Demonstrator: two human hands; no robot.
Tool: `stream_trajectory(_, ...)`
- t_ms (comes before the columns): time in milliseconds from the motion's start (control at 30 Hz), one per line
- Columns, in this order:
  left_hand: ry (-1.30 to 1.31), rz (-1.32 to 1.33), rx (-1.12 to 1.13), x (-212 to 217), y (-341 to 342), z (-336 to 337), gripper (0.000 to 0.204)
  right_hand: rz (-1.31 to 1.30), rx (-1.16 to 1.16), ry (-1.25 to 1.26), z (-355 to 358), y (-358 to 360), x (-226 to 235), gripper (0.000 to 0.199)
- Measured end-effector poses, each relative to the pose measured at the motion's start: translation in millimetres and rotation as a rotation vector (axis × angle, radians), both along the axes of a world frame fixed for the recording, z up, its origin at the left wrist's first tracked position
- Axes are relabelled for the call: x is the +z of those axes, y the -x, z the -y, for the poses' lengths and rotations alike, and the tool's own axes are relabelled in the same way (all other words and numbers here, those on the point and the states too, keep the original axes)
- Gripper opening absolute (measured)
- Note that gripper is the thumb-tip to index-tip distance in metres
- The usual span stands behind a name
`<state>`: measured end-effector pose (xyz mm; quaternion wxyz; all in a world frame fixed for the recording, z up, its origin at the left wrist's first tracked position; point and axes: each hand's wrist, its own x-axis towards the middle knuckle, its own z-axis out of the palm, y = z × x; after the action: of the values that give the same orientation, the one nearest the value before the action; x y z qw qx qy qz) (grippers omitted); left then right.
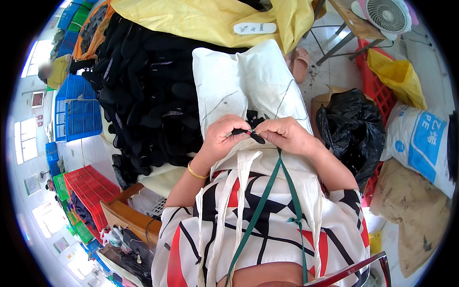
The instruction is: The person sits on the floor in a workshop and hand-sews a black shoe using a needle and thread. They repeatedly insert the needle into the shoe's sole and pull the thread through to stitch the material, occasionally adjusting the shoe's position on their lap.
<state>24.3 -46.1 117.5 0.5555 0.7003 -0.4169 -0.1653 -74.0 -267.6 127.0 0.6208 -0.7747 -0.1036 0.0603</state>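
Note:
Above my lap, my left hand (224, 137) and my right hand (284, 136) meet with thumbs and forefingers pinched together. Between them is a small black fabric piece (257, 138) with a bit of red and a small shiny spot at the fingertips. The left fingers close on its left end, the right ones on its upper right edge. More black material lies just behind the fingers, partly hidden. A green ribbon (261, 210) runs down from my neck to below the right hand; its end is hidden there. A white apron (221, 71) with loose dark threads covers my lap.
A large heap of black, shoe-like fabric pieces (153, 95) lies to the left, beside yellow sheeting (186, 19) carrying a white sole-shaped piece (255, 28). At right stand a black plastic bag (351, 129), white sack (416, 143) and fan (387, 16). Left are blue (79, 107) and red crates (91, 189).

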Motion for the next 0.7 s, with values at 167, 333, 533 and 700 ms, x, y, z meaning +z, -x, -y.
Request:
stream_trajectory(167,-0.059,-0.030,-0.010,3.2,4.2,-1.1,0.016,0.029,-0.016,0.002,-2.8,1.8,-1.3,0.011)
stream_trajectory(333,-0.096,0.017,-0.036,10.0,5.1,-1.3,0.016,-0.049,-0.032,-0.012,-6.6,4.4,-1.1,0.009)
stream_trajectory(533,-0.120,-0.149,-0.015,16.5,9.3,0.9,0.019,-0.269,0.008,-0.247,-6.9,7.0,-9.8,0.005)
stream_trajectory(700,-0.053,-0.262,0.023,16.5,11.4,2.9,0.022,-0.407,0.050,-0.522,-8.8,7.9,-20.4,0.007)
